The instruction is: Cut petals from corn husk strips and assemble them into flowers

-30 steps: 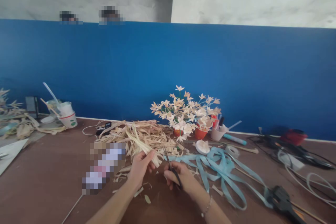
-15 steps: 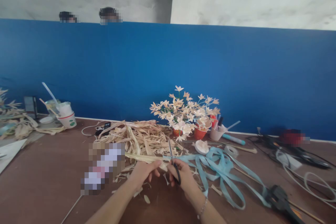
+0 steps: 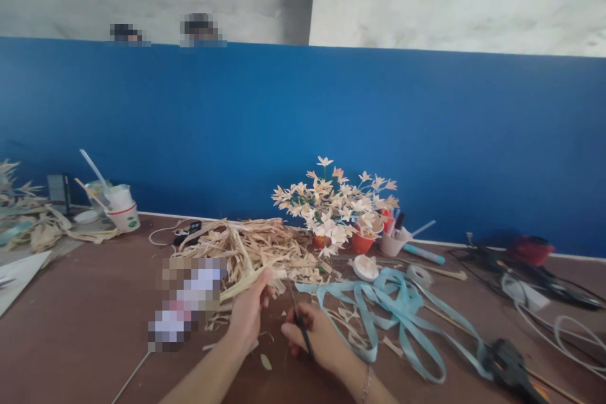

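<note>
My left hand (image 3: 250,308) pinches a pale dried corn husk strip (image 3: 237,285) at the near edge of a husk pile (image 3: 269,246). To its right, my right hand (image 3: 315,336) is closed around black-handled scissors (image 3: 302,328), their blades pointing up and away from me. A gap separates the blades from the husk strip. Behind the pile stand cream husk flowers (image 3: 326,199) in small red pots (image 3: 362,240). Light blue ribbon (image 3: 402,309) lies in loose loops beside my right hand. Small husk scraps (image 3: 266,362) are scattered beneath my hands.
A black glue gun (image 3: 509,363) lies at the right, near cables (image 3: 563,328). A pixelated phone-like object (image 3: 187,303) with a cord is at the left. Paper cups (image 3: 124,216) and a tape roll (image 3: 419,275) stand farther back, before a blue partition (image 3: 189,126).
My right hand has drawn the scissors down toward me, away from the husk strip. My left hand has turned more upright and lifted slightly, still pinching the strip.
</note>
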Demonstrator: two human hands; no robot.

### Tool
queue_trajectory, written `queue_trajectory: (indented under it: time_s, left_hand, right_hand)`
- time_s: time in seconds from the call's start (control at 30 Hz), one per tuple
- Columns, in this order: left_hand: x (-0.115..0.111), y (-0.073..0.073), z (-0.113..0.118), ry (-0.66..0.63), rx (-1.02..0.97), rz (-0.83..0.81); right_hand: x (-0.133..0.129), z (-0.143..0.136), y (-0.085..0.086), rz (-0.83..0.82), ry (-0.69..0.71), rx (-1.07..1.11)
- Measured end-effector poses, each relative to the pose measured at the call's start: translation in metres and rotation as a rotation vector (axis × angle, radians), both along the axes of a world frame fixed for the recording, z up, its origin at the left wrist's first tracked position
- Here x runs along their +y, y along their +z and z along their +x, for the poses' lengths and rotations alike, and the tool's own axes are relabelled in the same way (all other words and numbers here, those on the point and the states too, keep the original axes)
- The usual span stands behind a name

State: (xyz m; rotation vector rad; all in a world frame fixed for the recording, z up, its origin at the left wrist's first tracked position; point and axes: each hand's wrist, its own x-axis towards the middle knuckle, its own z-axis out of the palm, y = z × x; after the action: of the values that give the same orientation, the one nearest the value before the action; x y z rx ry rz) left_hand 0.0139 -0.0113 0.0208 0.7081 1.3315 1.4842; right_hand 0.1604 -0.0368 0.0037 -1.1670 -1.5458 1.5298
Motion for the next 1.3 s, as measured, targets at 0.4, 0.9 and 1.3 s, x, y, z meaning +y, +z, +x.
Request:
queue_trajectory:
  time_s: [0.4, 0.9, 1.3]
  left_hand:
    - [-0.011, -0.003, 0.017, -0.081, -0.191, -0.071]
    - [-0.006, -0.003, 0.010, -0.165, -0.088, -0.013]
    - [-0.009, 0.002, 0.011, -0.324, -0.091, 0.024]
  right_hand:
    - [0.003, -0.008, -0.007, 0.031, -0.045, 0.004]
    - [0.003, -0.008, 0.001, -0.022, -0.161, -0.070]
    - [0.005, -0.001, 0.000, -0.012, -0.104, 0.002]
